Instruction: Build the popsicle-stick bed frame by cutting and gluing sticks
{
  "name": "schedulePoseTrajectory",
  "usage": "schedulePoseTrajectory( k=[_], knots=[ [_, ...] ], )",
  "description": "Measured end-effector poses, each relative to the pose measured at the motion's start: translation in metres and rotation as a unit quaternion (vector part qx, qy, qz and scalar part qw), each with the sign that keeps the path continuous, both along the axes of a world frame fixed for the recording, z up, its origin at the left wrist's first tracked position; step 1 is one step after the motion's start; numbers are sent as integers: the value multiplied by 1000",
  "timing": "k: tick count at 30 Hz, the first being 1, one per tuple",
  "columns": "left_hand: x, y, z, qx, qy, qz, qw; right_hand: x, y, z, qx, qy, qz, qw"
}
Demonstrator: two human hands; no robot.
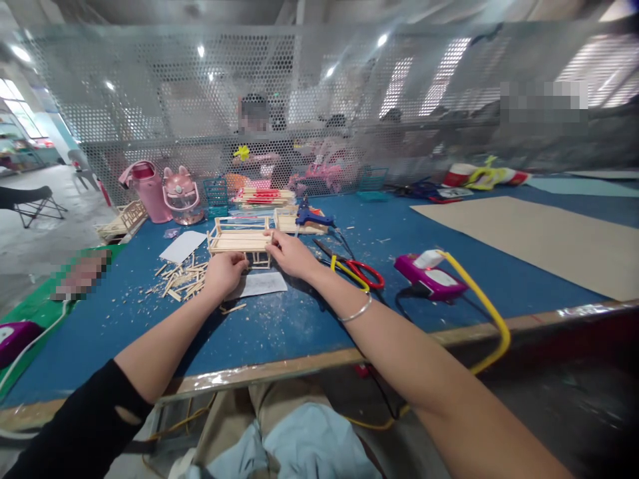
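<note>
Both my hands are on a small wooden stick model (240,239) with a slatted deck, posts and rails. My left hand (227,271) is closed at its lower front left, fingertips pinched near a leg; whether a loose stick is between them I cannot make out. My right hand (289,253) grips the model's right end, thumb and fingers on the corner post. Beneath, a white paper slip (262,284) lies on the table. Loose cut sticks (187,279) are heaped left of my left hand. Just behind my right hand rests a blue glue gun (312,218).
Red-handled scissors (367,273) and a yellow-handled tool (352,274) lie beside my right forearm. A purple power socket (429,276) with a yellow cable sits to the right. Pink bottles (182,196) and a teal basket (216,197) stand at the back, before a perforated metal screen (164,100).
</note>
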State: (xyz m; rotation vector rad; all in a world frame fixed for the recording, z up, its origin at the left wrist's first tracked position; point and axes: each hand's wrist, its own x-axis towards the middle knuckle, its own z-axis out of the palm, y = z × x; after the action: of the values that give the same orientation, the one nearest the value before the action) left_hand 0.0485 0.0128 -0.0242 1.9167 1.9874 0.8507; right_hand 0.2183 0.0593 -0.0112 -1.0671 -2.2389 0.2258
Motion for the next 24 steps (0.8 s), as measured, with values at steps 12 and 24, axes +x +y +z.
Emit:
schedulePoseTrajectory(
  k=[12, 24],
  knots=[
    [0, 0, 1, 7, 38, -1, 999, -1, -2, 2, -5, 3, 2, 1000],
    [-37, -25, 46, 109, 11, 47, 993, -1, 2, 0, -16, -9, 0, 1000]
  ],
)
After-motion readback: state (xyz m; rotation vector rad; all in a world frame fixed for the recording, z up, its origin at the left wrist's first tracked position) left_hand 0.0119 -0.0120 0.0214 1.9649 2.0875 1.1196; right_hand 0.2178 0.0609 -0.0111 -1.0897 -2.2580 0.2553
